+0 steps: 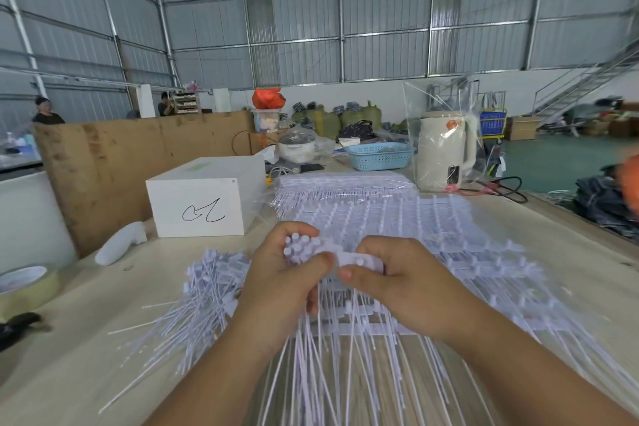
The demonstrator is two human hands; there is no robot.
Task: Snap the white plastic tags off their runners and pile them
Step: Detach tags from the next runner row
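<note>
Left hand [287, 273] gripped a bunch of white tags [298, 250] in curled fingers, thumb pressed over them, the round tag heads standing up above the fist. Right hand [394, 284] pinched the white runner strip [359, 261] between thumb and curled fingers, at 3 o'clock from the left hand and almost touching it. Long thin tag tails hung from both hands toward 6 o'clock, fanning over the forearms; motion blur made it hard to tell which tails were joined to the runner, possibly most of them.

Pile of loose tags [207, 290] lay on the wooden table [69, 373] at 9 o'clock from the hands, just beside the left wrist, tails pointing toward 7 o'clock. Unbroken runner sheets [397, 218] were spread flat from 12 to 3 o'clock, directly beyond and under the hands.

Further out: white box [204, 201] with a black scribble at 11 o'clock, a white handle-shaped object [119, 244] lying beside it at 10 o'clock. Tape roll [24, 282] sat at the table's 9 o'clock edge. Blue basket [378, 156] stood at 12 o'clock, a cream kettle [444, 149] wrapped in clear plastic at 1 o'clock. Brown cardboard partition [121, 152] stood behind the box.
</note>
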